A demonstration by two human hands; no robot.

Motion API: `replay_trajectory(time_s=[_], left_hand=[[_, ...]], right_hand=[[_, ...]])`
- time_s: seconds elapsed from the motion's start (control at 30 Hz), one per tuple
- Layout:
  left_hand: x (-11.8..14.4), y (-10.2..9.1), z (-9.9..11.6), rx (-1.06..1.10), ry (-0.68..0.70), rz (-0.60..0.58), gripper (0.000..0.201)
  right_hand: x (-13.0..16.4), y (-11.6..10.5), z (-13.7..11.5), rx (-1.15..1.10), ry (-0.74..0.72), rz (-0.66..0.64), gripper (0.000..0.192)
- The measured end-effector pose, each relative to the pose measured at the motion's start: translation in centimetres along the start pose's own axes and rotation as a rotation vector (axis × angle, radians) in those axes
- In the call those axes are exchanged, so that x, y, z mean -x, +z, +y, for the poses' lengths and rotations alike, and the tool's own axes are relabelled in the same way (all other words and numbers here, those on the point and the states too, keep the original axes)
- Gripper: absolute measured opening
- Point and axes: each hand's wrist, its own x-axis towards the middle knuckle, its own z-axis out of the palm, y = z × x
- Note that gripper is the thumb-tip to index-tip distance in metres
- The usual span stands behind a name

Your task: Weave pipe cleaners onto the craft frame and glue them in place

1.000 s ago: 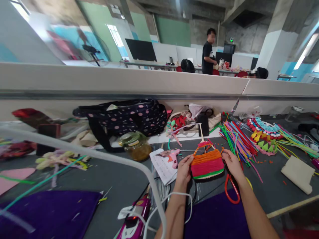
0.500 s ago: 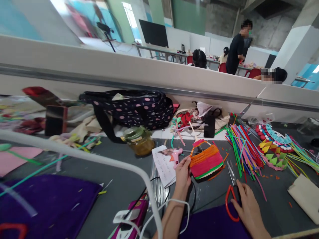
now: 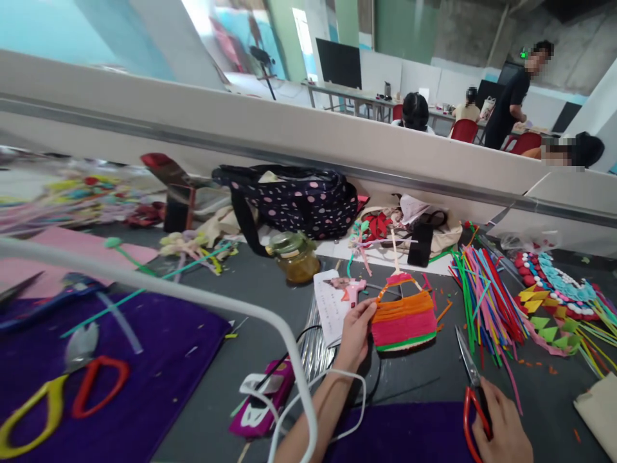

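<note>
Fingers of the left hand [image 3: 355, 329] pinch the striped woven piece [image 3: 403, 317]; the right hand [image 3: 501, 429], off it since, now closes on the scissors [image 3: 475, 395].

The right hand [image 3: 501, 427] is cut off by the bottom edge and covers part of the red scissor handles [image 3: 470, 424]. Left of the spotted bag [image 3: 294, 199], craft pieces [image 3: 72, 196] are blurred beyond telling. Faces beyond the bag are blurred.
</note>
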Motion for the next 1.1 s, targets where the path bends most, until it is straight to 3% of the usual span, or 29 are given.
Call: replay_trajectory(time_s=[0.13, 0.27, 0.33, 0.4, 0.53, 0.6, 0.77, 0.87, 0.97, 1.1], left_hand=[[0.7, -0.2, 0.0, -0.035, -0.018, -0.017, 0.036], [1.3, -0.1, -0.1, -0.034, -0.036, -0.061, 0.033], [1.6, 0.0, -0.1, -0.034, -0.041, -0.072, 0.033], [2.0, 0.1, 0.0, -0.042, -0.053, -0.078, 0.034], [2.9, 0.2, 0.3, -0.044, -0.083, -0.11, 0.032], [3.3, 0.2, 0.6, -0.042, -0.095, -0.125, 0.031], [3.8, 0.2, 0.9, -0.03, -0.133, -0.162, 0.031], [4.4, 0.5, 0.3, -0.025, -0.183, -0.194, 0.03], [5.3, 0.9, -0.7, -0.028, -0.231, -0.257, 0.029], [5.8, 0.6, -0.5, -0.086, -0.232, -0.331, 0.027]], right_hand=[[0.7, -0.5, 3.0, -0.025, -0.131, 0.043, 0.054], [-1.1, -3.0, 2.5, -0.068, -0.194, -0.004, 0.036], [-3.1, -4.4, 0.9, -0.127, -0.067, 0.027, 0.024], [-5.4, -5.3, -1.3, -0.186, 0.115, 0.099, 0.031], [-9.3, -5.8, -4.4, -0.32, 0.198, 0.204, 0.031], [-9.4, -5.5, -4.6, -0.348, 0.206, 0.197, 0.037], [-6.0, -4.9, -3.4, -0.431, 0.32, -0.031, 0.034], [-5.8, -4.8, -4.3, -0.66, 0.444, -0.043, 0.035], [-7.8, -4.9, -6.3, -0.971, 0.563, -0.03, 0.055], [-10.7, -5.5, -8.1, -1.382, 0.556, -0.169, 0.053]])
